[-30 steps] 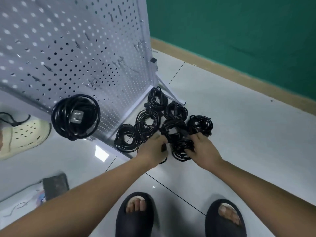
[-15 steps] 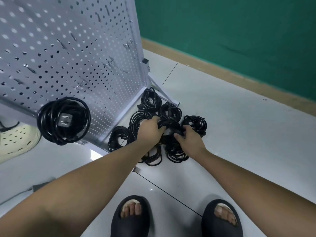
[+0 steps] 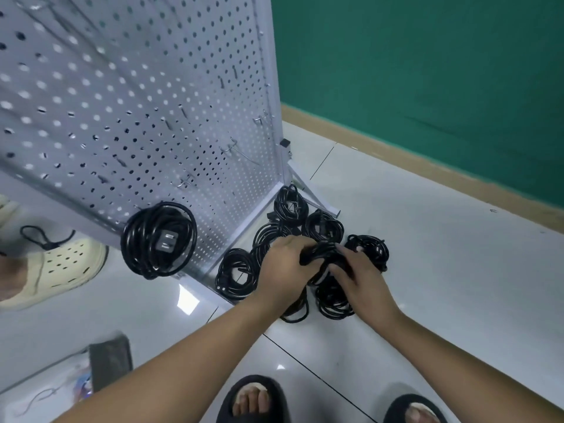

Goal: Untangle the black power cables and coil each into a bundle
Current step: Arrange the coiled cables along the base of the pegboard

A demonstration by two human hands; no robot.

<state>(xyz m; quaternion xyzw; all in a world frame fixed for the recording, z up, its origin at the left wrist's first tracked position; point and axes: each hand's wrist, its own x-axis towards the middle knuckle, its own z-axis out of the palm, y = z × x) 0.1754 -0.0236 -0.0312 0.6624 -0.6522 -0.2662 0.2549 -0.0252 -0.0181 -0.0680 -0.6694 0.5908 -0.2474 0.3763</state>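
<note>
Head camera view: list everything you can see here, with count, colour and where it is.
pegboard panel: one, white, standing on the floor, upper left
hooks: several, metal, on the panel
hung cable coil: one, black, low on the panel
floor cable coils: at least six, black, on the floor by the panel's foot
held cable: one, black, between both hands
clog: one, cream, left edge
flat object: one, dark grey, lower left
floor: white tiles
wall: green, upper right
slippers: two, black, on the person's feet, bottom edge
left hand: grips the held cable
right hand: pinches the held cable
</note>
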